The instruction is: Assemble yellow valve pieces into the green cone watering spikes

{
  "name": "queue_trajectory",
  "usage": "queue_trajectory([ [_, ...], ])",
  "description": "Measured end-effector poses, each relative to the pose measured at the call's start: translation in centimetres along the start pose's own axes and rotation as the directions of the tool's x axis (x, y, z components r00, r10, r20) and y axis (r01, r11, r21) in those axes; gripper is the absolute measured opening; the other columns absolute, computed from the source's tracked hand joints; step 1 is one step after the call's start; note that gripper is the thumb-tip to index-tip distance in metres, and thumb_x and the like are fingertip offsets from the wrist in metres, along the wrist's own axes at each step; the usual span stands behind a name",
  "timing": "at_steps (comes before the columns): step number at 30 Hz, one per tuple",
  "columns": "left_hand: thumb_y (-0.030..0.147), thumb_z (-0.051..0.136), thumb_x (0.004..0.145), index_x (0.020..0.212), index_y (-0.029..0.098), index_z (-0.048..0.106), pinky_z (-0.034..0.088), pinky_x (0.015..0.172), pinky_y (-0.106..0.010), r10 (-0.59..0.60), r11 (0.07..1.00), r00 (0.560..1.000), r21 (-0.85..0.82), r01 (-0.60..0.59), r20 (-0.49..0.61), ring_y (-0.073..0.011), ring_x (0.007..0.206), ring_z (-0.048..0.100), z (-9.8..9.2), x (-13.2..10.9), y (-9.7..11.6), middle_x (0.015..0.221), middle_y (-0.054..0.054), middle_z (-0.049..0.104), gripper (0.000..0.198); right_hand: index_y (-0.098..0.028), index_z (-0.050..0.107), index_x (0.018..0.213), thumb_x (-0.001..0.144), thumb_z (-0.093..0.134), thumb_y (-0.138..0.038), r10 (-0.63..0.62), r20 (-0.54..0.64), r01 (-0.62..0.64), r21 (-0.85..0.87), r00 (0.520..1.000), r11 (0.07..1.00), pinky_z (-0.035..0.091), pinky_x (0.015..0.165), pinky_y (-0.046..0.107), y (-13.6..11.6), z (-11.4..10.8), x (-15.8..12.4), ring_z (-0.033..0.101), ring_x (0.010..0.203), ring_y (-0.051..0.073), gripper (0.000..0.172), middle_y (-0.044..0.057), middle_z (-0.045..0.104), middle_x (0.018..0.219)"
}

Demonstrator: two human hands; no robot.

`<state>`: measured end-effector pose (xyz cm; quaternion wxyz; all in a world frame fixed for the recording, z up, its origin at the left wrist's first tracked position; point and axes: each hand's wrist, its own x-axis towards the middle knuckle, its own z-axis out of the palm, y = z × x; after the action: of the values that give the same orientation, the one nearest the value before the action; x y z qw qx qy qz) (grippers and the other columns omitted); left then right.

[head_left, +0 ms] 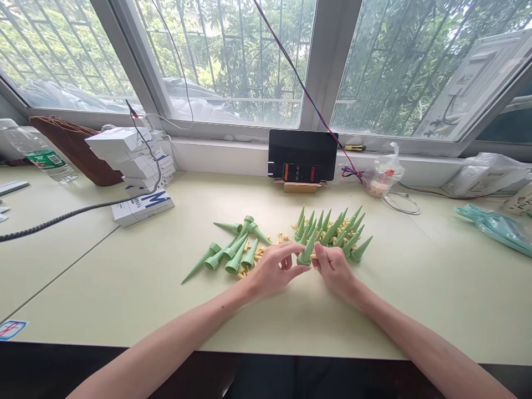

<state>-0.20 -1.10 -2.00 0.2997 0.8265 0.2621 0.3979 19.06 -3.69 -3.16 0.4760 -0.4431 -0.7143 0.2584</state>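
Note:
My left hand (276, 267) grips the base of a green cone (308, 250), which points upward in front of me. My right hand (336, 270) pinches a small yellow piece (313, 256) at the cone's right side. Behind my right hand, several green cones stand upright in a cluster (351, 242) with yellow pieces among them. Left of my left hand, several loose green cones (213, 260) lie in a pile. Small yellow pieces (257, 254) are scattered beside and under that pile.
A phone (302, 173) leans on a black panel (302, 145) at the back. White boxes (143, 206) and a bottle (45, 158) stand at the left. A black cable (83, 215) crosses the left side. A teal bag (494, 227) lies at the right.

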Motion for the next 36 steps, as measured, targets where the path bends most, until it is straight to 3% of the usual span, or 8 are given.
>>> queue_trajectory([
  [5,0.028,0.07,0.086,0.112,0.017,0.066,0.05,0.058,-0.023,0.076,0.996,0.997,0.04,-0.076,-0.007,-0.0059,0.053,0.051,0.0,0.0,-0.1,0.094,-0.005,0.067,0.029,-0.02,0.04,0.05,0.104,0.028,-0.042,0.042,0.023,-0.042,0.025,0.999,0.999,0.028,0.044,0.027,-0.2,-0.1,0.1,0.034,0.041,0.01,0.06,-0.002,0.039,0.044],
  [10,0.025,0.067,0.089,0.115,0.02,0.067,0.05,0.059,-0.022,0.101,0.994,0.995,0.03,-0.101,0.018,-0.0062,0.057,0.051,-0.1,0.0,-0.1,0.099,-0.006,0.066,0.027,-0.021,0.035,0.047,0.103,0.03,-0.043,0.053,0.06,-0.057,0.056,0.997,0.997,0.037,0.051,0.028,-0.3,-0.1,0.3,0.025,0.039,0.009,0.061,-0.004,0.037,0.041],
  [20,0.016,0.063,0.09,0.114,0.022,0.07,0.048,0.057,-0.022,0.187,0.982,0.982,0.041,-0.185,-0.034,-0.007,0.062,0.057,-0.1,0.1,-0.2,0.104,-0.008,0.064,0.026,-0.02,0.04,0.045,0.101,0.033,-0.055,0.195,0.105,-0.21,0.158,0.975,0.965,0.029,0.04,0.026,-1.2,-0.1,0.4,0.034,0.038,0.009,0.066,-0.002,0.039,0.04],
  [28,0.016,0.057,0.093,0.111,0.023,0.071,0.047,0.056,-0.021,0.186,0.98,0.982,0.085,-0.182,-0.042,-0.0056,0.059,0.054,0.0,0.0,-0.1,0.106,-0.008,0.062,0.024,-0.02,0.037,0.045,0.1,0.035,-0.057,0.193,0.123,-0.211,0.159,0.974,0.964,0.028,0.039,0.026,-1.2,-0.1,0.5,0.032,0.037,0.009,0.066,-0.002,0.039,0.039],
  [36,0.024,0.061,0.091,0.114,0.02,0.067,0.048,0.054,-0.021,0.084,0.995,0.996,0.058,-0.085,0.027,-0.0055,0.055,0.05,-0.1,-0.2,0.5,0.1,-0.007,0.065,0.024,-0.022,0.03,0.045,0.098,0.037,-0.059,0.189,0.108,-0.203,0.137,0.976,0.97,0.033,0.044,0.028,-1.0,-0.1,0.6,0.027,0.038,0.009,0.065,-0.004,0.035,0.038],
])
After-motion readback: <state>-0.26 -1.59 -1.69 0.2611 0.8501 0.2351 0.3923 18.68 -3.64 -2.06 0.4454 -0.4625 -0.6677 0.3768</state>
